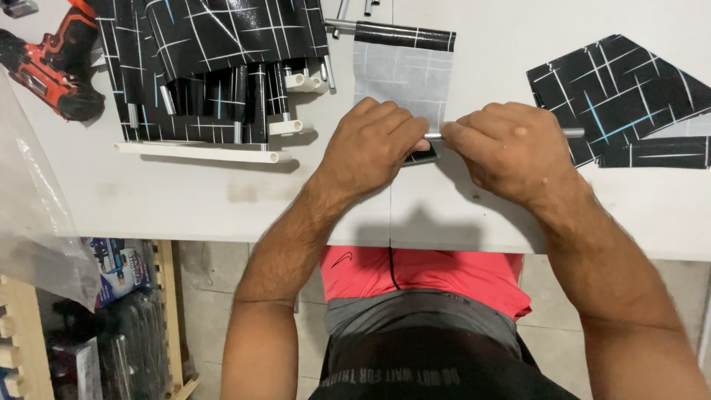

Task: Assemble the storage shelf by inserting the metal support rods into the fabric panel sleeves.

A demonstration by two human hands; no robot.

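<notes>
My left hand (pixel 374 142) and my right hand (pixel 511 148) both grip a thin grey metal tube (pixel 572 133) that lies across the white table (pixel 222 196). The tube's right end sticks out past my right hand. A strip of film (pixel 402 74), grey on its back with a black patterned roll at its far end, stretches from under my hands away from me. My fingertips press the near end of the strip against the tube. That near end is mostly hidden by my hands.
A pile of tubes wrapped in black patterned film and white plastic pipes (pixel 215 81) lies at the back left. A red and black cordless drill (pixel 52 63) sits at the far left. Cut pieces of black patterned film (pixel 622 96) lie at the right. Wooden crates (pixel 170 326) stand below left.
</notes>
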